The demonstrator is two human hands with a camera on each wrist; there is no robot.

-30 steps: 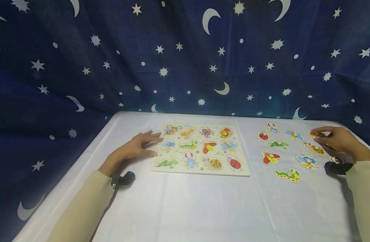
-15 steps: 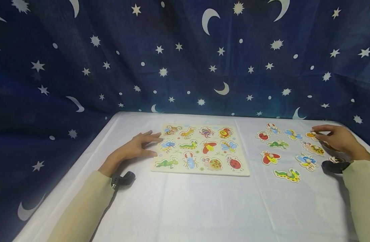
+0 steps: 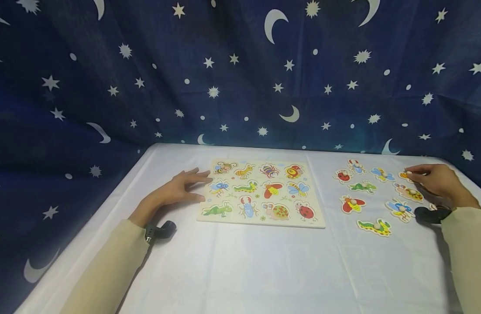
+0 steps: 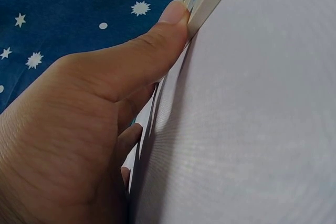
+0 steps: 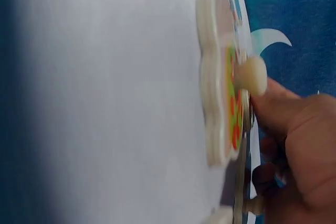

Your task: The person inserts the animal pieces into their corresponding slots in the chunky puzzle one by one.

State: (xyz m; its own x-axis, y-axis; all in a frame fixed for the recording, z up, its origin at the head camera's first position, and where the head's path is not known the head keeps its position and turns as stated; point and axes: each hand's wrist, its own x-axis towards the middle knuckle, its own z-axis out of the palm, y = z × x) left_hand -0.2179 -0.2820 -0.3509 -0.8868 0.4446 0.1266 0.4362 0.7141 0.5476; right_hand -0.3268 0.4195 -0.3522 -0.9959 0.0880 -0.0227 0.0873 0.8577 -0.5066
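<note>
My left hand [image 3: 184,188] lies with fingers spread at the left edge of the puzzle board [image 3: 260,223], a pale wooden panel printed with several insects. In the left wrist view its thumb [image 4: 165,27] touches the board's side. At the far right, my right hand [image 3: 442,182] pinches the knob of an orange insect puzzle piece [image 3: 404,175] between thumb and index finger; the hand hides part of that piece. Just nearer lies the snail piece [image 3: 408,192], whose knob [image 5: 252,76] stands in front of the hand in the right wrist view.
Several knobbed pieces lie loose right of the board, among them a ladybug [image 3: 343,175], a green caterpillar [image 3: 375,227] and a red-winged insect [image 3: 352,204]. Another piece is partly hidden under the right wrist. A dark curtain [image 3: 240,78] with stars hangs behind the white-covered table [image 3: 260,270].
My right hand and forearm have shifted slightly left, and more of the orange piece's left end shows clear of the fingers than a second ago. The left hand has stayed still.
</note>
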